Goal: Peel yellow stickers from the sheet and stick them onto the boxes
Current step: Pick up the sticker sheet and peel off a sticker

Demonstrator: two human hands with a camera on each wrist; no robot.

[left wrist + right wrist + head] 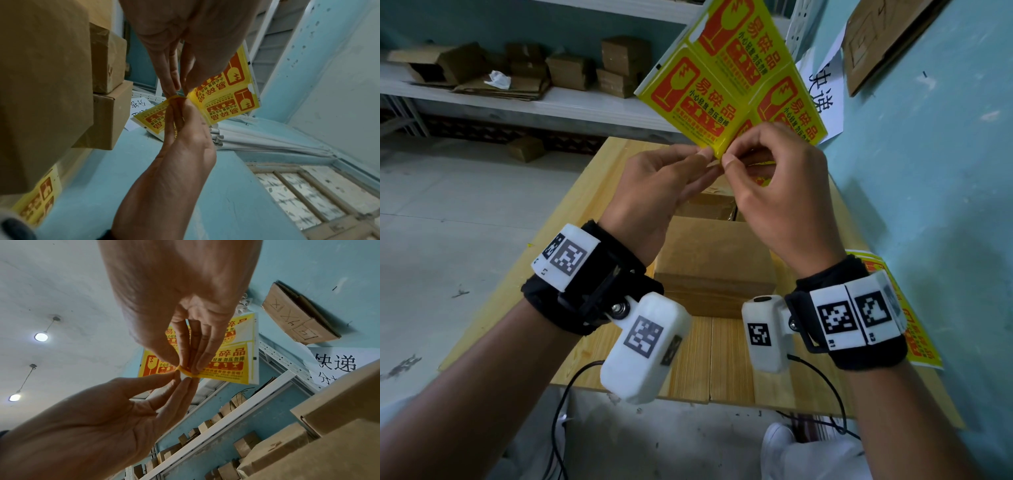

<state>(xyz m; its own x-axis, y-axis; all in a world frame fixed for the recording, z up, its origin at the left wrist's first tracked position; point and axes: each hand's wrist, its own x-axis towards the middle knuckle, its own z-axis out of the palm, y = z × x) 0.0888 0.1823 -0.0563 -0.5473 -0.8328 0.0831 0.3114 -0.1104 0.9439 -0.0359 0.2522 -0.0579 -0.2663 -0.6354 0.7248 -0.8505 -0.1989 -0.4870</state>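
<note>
I hold a yellow sticker sheet (722,78) with red fragile marks upright over the wooden table (722,359). My left hand (707,161) pinches the sheet's lower corner between thumb and fingers. My right hand (729,158) pinches the same corner from the right, where a yellow sticker corner (185,371) curls away from the backing. The wrist views show the same pinch, with the left hand (174,87) and the right hand (188,365) on the sheet (226,100). Brown cardboard boxes (715,260) stand on the table under my hands.
A second sticker sheet (921,342) lies at the table's right edge, against the blue wall (928,171). White shelves (571,102) with cardboard boxes run along the back left. A paper sign (825,99) hangs on the wall. Black cables (565,394) hang off the front edge.
</note>
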